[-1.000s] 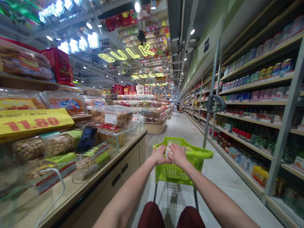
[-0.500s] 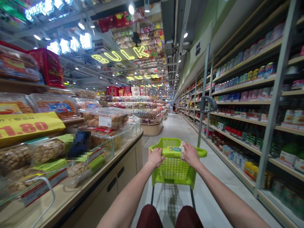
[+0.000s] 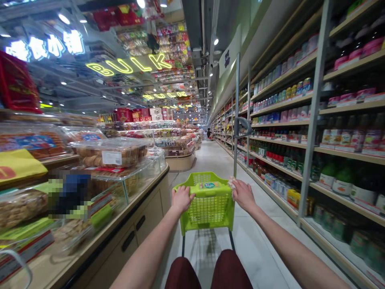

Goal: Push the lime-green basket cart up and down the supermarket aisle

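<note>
A bright green plastic shopping cart point(image 3: 208, 218) stands in front of my knees, its basket of open mesh. My left hand point(image 3: 182, 199) is closed around the left end of its green handle point(image 3: 197, 190). At the handle's right end, my right hand point(image 3: 243, 195) pinches a crumpled white wipe point(image 3: 231, 183) against the bar. Part of the wipe is hidden under my fingers. A small colourful sticker point(image 3: 209, 185) sits on the middle of the handle.
On the left runs a wooden counter point(image 3: 153, 200) with clear boxes of baked snacks point(image 3: 110, 150). Tall shelves point(image 3: 314, 108) of bottles and cans line the right side. A grey post point(image 3: 236, 152) rises just beyond the cart. Far down the aisle point(image 3: 207, 154) is a person point(image 3: 208, 133).
My right hand has slid the wipe rightward along the handle to its right end. My left hand keeps its grip. The view has turned a little to the right.
</note>
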Demonstrator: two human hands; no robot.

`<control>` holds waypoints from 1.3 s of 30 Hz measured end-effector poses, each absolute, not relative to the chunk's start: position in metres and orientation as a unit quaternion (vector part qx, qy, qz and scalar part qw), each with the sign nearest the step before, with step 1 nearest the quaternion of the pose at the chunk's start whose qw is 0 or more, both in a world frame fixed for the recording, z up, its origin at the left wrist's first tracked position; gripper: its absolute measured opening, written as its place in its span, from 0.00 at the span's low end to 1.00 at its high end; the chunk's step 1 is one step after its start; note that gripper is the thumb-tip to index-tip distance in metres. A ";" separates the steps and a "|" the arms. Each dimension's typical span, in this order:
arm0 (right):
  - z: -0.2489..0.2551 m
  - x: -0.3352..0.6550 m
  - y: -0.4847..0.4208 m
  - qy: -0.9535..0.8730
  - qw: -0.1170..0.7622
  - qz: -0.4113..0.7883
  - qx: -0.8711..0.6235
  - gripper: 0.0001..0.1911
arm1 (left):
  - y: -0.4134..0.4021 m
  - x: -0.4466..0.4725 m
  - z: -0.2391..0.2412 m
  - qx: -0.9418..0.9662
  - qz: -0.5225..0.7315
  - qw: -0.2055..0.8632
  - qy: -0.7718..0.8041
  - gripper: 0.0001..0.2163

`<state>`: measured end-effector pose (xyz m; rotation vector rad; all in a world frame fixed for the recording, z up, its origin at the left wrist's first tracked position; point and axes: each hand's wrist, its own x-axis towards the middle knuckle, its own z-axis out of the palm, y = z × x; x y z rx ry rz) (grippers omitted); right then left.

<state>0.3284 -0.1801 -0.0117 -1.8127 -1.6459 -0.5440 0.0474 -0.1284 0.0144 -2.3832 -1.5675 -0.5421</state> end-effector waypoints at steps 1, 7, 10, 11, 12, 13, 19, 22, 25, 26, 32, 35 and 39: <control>-0.014 0.334 -0.180 -0.614 0.324 -0.216 -0.686 0.21 | -0.128 0.048 0.013 -0.814 -0.187 0.119 -0.537 0.18; -0.027 0.303 -0.166 -0.645 0.395 -0.233 -0.611 0.23 | -0.121 0.047 0.006 -0.809 -0.202 0.118 -0.539 0.18; -0.024 0.290 -0.164 -0.693 0.363 -0.216 -0.585 0.24 | -0.118 0.041 0.006 -0.808 -0.194 0.103 -0.547 0.18; -0.021 0.291 -0.164 -0.697 0.347 -0.203 -0.594 0.24 | -0.117 0.039 0.006 -0.808 -0.189 0.098 -0.550 0.18; -0.016 0.296 -0.165 -0.694 0.333 -0.186 -0.611 0.23 | -0.117 0.037 0.007 -0.808 -0.186 0.095 -0.551 0.18; -0.012 0.303 -0.167 -0.683 0.323 -0.167 -0.633 0.22 | -0.117 0.036 0.008 -0.809 -0.184 0.094 -0.551 0.18; 0.012 0.351 -0.166 -0.608 0.321 -0.116 -0.717 0.21 | -0.122 0.032 0.010 -0.815 -0.199 0.089 -0.537 0.18; 0.011 0.343 -0.163 -0.613 0.323 -0.110 -0.713 0.21 | -0.124 0.031 0.010 -0.813 -0.200 0.087 -0.540 0.18; 0.003 0.310 -0.163 -0.646 0.327 -0.113 -0.680 0.23 | -0.125 0.028 0.013 -0.813 -0.193 0.085 -0.542 0.19; 0.000 0.298 -0.164 -0.664 0.331 -0.116 -0.660 0.24 | -0.125 0.027 0.013 -0.814 -0.190 0.085 -0.543 0.19; -0.002 0.269 -0.169 -0.704 0.331 -0.151 -0.609 0.25 | -0.126 0.020 0.016 -0.814 -0.182 0.100 -0.543 0.19; 0.001 0.290 -0.166 -0.670 0.303 -0.143 -0.662 0.23 | -0.127 0.023 0.016 -0.815 -0.191 0.105 -0.537 0.19; -0.001 0.318 -0.154 -0.614 0.315 -0.158 -0.707 0.20 | -0.130 0.037 0.016 -0.817 -0.208 0.097 -0.528 0.18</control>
